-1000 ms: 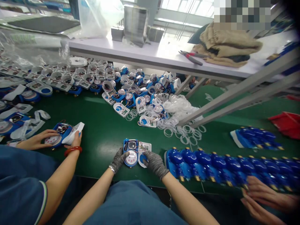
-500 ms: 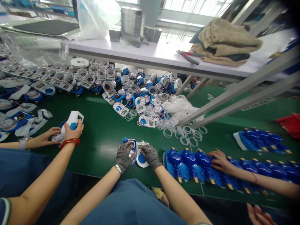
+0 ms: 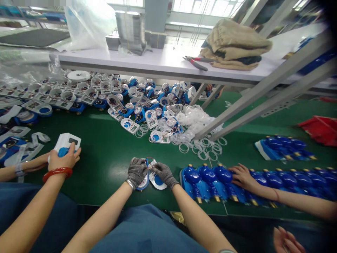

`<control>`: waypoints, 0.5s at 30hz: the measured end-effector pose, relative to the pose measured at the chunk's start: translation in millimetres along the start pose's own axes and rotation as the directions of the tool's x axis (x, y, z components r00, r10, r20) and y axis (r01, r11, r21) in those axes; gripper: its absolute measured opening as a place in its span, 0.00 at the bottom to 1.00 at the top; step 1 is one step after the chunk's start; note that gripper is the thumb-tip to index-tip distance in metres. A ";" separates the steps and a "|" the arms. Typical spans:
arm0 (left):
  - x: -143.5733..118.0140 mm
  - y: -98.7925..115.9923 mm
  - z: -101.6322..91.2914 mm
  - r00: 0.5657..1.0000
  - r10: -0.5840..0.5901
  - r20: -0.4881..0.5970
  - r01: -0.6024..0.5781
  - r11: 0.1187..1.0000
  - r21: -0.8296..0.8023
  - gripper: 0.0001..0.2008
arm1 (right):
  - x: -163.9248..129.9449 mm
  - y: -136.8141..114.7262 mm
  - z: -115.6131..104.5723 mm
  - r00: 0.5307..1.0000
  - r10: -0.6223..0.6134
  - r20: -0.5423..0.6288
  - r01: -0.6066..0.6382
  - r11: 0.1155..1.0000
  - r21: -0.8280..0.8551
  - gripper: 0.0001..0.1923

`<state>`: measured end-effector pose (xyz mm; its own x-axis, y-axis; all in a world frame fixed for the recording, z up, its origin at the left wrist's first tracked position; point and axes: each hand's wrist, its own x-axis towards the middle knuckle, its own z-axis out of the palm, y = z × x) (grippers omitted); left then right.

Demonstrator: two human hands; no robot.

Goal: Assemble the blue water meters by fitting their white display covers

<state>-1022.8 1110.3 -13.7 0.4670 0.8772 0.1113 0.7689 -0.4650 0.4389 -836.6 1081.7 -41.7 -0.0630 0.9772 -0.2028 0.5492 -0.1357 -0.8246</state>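
Observation:
My left hand point(image 3: 137, 173), in a grey knit glove, is closed at the fingertips over a round blue-and-white meter body point(image 3: 143, 183). From the right, my right hand point(image 3: 165, 174), gloved alike, is closed in a pinch above a white meter cover point(image 3: 158, 181) with a blue disc. The fingertips of both hands meet near thin red and dark wires point(image 3: 150, 160) that run between body and cover. Both parts lie side by side on the green table, partly hidden by my gloves. The exact wire ends between my fingers are too small to make out.
Clear plastic rings point(image 3: 202, 121) and loose meters point(image 3: 152, 93) are heaped ahead. Blue meter bodies point(image 3: 207, 175) line the right, a co-worker's hand point(image 3: 243, 179) on them. Another co-worker's hand point(image 3: 63, 158) holds a white-cased meter at left. Metal struts point(image 3: 237, 95) slant down from the shelf.
My hands have drawn closer together, fingertips now meeting at the wires. The white cover has tilted. The left co-worker's meter has turned, showing its top. The camera view has shifted slightly.

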 end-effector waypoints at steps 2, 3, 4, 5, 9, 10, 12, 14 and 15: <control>-1.0 -5.4 2.3 0.999 -0.006 -0.044 0.005 1.000 -0.025 0.06 | 2.5 -2.3 -5.8 1.000 0.020 0.022 -0.019 1.000 -0.023 0.10; -1.5 -7.8 3.7 0.997 -0.013 -0.080 0.010 0.999 -0.035 0.05 | 4.9 -2.5 -12.3 0.999 0.035 0.024 -0.034 0.998 -0.043 0.10; -1.7 -10.1 5.2 0.993 -0.019 -0.115 0.014 0.999 -0.046 0.05 | 8.5 -1.9 -21.7 0.998 0.056 0.010 -0.055 0.996 -0.070 0.09; -1.3 -12.5 6.9 0.990 -0.024 -0.142 0.015 0.998 -0.064 0.05 | 13.5 -0.1 -34.1 0.996 0.085 -0.024 -0.087 0.991 -0.103 0.10; 5.9 -24.0 13.7 0.993 -0.066 -0.102 0.041 0.972 -0.232 0.06 | 47.5 17.9 -102.5 0.923 0.255 -0.287 -0.333 0.904 -0.267 0.15; 8.6 -27.2 15.1 0.992 -0.086 -0.090 0.059 0.961 -0.272 0.08 | 57.9 23.8 -118.9 0.896 0.294 -0.332 -0.397 0.867 -0.303 0.15; 13.7 -32.7 16.7 0.989 -0.126 -0.079 0.094 0.940 -0.327 0.13 | 76.6 34.6 -143.7 0.857 0.355 -0.374 -0.487 0.794 -0.363 0.15; 17.6 -36.1 16.6 0.985 -0.163 -0.064 0.128 0.919 -0.373 0.15 | 88.9 42.2 -156.0 0.840 0.395 -0.373 -0.531 0.739 -0.414 0.14; 19.2 -36.9 16.2 0.981 -0.187 -0.051 0.152 0.905 -0.397 0.14 | 91.7 44.7 -158.2 0.835 0.408 -0.368 -0.543 0.717 -0.437 0.12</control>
<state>-1035.1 1142.3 -42.2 0.2920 0.9537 0.0723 0.5939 -0.2400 0.7679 -686.0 1191.1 -13.6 0.4783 0.8211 -0.3114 0.7923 -0.5564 -0.2502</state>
